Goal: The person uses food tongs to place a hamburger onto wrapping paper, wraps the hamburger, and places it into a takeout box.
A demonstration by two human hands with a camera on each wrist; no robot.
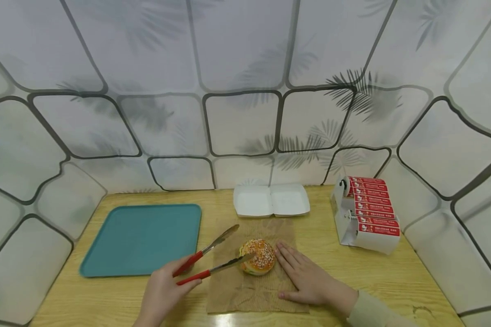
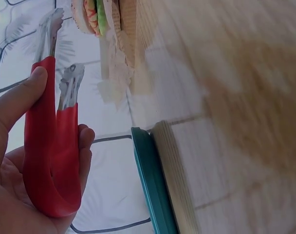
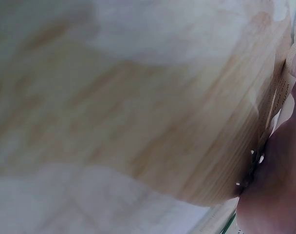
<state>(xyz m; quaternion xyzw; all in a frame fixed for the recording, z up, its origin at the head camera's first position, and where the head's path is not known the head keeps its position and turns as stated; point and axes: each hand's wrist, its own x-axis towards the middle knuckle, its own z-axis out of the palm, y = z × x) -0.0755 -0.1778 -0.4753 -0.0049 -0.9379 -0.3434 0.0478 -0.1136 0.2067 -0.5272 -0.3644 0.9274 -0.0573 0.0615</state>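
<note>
A sesame-topped burger (image 1: 258,258) sits on a sheet of brown printed paper (image 1: 249,297). My left hand (image 1: 163,288) grips red-handled metal tongs (image 1: 199,275), with fingers and thumb wrapped about the handles (image 2: 40,126) in the left wrist view. The tong arms are spread apart; one tip overlaps the bun's top in the head view, while the other lies to its upper left. Whether the tips touch the bun, I cannot tell. Flat on the paper's right side, my right hand (image 1: 307,277) rests with straight fingers, fingertips close beside the burger.
To the left lies a teal tray (image 1: 147,240). An open white takeout box (image 1: 271,200) is behind the paper, near the patterned wall covering. At the back right stands a white dispenser (image 1: 345,227) with rolls of red labels (image 1: 374,206).
</note>
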